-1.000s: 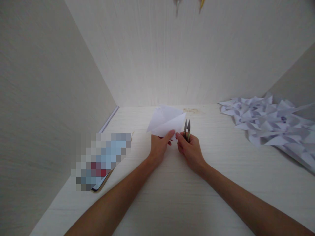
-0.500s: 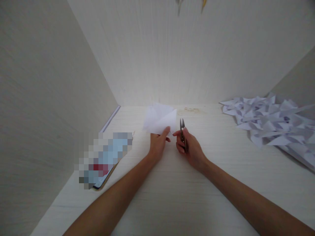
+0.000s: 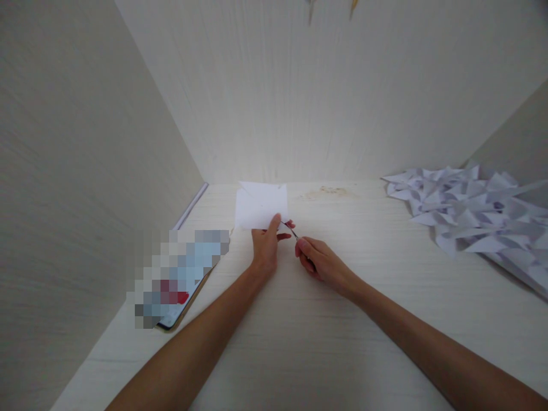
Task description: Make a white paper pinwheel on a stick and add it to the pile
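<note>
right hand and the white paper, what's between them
In the head view, the metal snips point from the right hand toward a corner of the white paper, fingers of the left hand alongside.

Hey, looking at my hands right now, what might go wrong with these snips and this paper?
The snips in your right hand point at the paper's lower right corner, right by the fingers of your left hand, so a slip could nick a finger. The white paper appears pinched only near that corner, so it might twist or crease if the blades push against it.
</note>
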Demonstrator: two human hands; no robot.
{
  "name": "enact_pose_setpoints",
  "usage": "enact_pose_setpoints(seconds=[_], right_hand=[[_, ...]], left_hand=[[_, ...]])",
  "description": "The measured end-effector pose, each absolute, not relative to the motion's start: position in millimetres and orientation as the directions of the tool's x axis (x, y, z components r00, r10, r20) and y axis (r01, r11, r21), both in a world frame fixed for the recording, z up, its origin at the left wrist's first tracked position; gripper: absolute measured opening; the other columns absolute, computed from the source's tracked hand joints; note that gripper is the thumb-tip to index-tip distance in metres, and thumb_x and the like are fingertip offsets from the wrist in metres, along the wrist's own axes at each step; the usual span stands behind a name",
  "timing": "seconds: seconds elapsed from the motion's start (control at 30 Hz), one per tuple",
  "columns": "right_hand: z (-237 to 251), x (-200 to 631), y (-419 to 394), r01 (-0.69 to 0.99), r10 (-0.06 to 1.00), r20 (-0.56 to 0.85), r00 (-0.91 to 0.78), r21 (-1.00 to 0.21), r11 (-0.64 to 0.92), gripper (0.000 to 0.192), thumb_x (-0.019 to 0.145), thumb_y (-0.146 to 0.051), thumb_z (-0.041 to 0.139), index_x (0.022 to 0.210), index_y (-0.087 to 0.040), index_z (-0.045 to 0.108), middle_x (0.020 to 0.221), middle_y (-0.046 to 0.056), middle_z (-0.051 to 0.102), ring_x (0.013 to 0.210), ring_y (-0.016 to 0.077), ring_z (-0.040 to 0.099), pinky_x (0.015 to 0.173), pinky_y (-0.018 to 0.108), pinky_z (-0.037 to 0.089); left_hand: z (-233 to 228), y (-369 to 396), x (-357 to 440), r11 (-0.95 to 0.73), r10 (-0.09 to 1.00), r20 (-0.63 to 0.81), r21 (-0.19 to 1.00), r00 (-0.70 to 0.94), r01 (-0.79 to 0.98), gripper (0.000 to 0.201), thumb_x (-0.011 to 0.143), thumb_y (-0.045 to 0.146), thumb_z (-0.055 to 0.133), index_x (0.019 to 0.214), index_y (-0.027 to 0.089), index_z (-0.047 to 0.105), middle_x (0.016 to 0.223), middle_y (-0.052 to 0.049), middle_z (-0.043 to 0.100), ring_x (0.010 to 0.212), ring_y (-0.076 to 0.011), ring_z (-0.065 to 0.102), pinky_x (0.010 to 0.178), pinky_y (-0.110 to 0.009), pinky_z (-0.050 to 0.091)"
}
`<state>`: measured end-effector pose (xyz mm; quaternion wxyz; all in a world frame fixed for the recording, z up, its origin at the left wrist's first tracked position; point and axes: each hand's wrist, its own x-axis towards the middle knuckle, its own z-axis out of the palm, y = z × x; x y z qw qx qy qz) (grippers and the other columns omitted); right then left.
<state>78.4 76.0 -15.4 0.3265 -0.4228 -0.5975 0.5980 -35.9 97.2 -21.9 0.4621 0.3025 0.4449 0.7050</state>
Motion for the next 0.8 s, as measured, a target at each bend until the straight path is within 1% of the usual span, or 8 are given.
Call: enact_pose_setpoints(seconds=[0.17,0.33,0.8], right_hand=[[-11.9,77.9,75.0,0.138,0.904,-0.143,-0.403,-0.986,-0.095,0.029,0.086,-0.030,0.034,0.061,-0.018,0.043,0.037,-0.010,0.034,0.032,0.0040,0.026,0.033,0.018,0.018],[-12.6,77.2,75.7,0.120,0.904,-0.163,-0.395,-0.985,-0.125,0.029,0.086,-0.029,0.034,0.061,-0.018,0.043,0.037,-0.010,0.033,0.031,0.0041,0.024,0.034,0.018,0.018],[-9.4,76.5,74.9,0.143,0.912,-0.158,-0.378,-0.984,-0.111,0.031,0.087,-0.028,0.034,0.058,-0.019,0.041,0.038,-0.009,0.033,0.033,0.0042,0.025,0.033,0.018,0.018]], left_hand=[[-21.0,96.3,-35.4,-0.156,0.931,0.002,0.906,-0.365,-0.393,0.018,0.064,0.029,0.062,0.069,0.013,0.058,0.057,-0.001,0.061,0.051,-0.0116,0.059,0.043,-0.019,0.042],[-20.1,96.1,-35.0,-0.148,0.932,-0.006,0.906,-0.361,-0.396,0.018,0.062,0.029,0.063,0.070,0.013,0.057,0.056,0.000,0.061,0.050,-0.0116,0.059,0.041,-0.019,0.041],[-21.3,96.4,-35.1,-0.137,0.935,-0.019,0.902,-0.355,-0.409,0.022,0.061,0.029,0.064,0.074,0.013,0.056,0.056,0.001,0.061,0.050,-0.0116,0.059,0.040,-0.019,0.039]])
